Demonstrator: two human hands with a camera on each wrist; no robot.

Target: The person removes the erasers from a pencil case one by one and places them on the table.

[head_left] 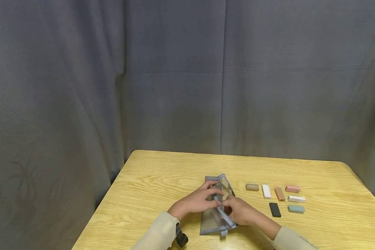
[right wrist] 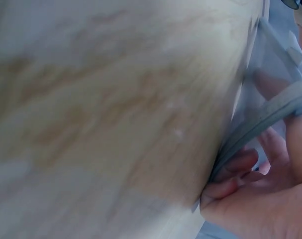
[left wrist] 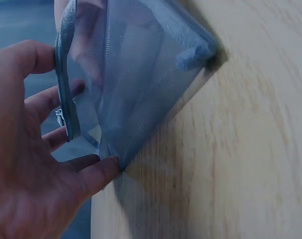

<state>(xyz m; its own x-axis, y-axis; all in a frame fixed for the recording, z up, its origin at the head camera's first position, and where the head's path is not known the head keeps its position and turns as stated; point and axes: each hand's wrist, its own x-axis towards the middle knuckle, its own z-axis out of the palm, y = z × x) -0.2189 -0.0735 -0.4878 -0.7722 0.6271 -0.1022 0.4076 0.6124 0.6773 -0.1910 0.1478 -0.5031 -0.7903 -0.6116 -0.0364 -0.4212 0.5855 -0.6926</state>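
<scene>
A grey see-through mesh pouch with a zipper lies on the table, its zippered mouth parted. My left hand grips the zipper edge, with the thumb on one side and fingers on the other. The small zipper pull hangs near those fingers. From the other side my right hand reaches into the mouth of the pouch. Its fingers are curled beneath the zippered rim in the right wrist view, and I cannot tell whether they hold anything.
Several small eraser-like blocks lie right of the pouch: a brownish one, white ones, an orange-brown one, a pink one, a teal one and a black one. A grey curtain hangs behind the wooden table.
</scene>
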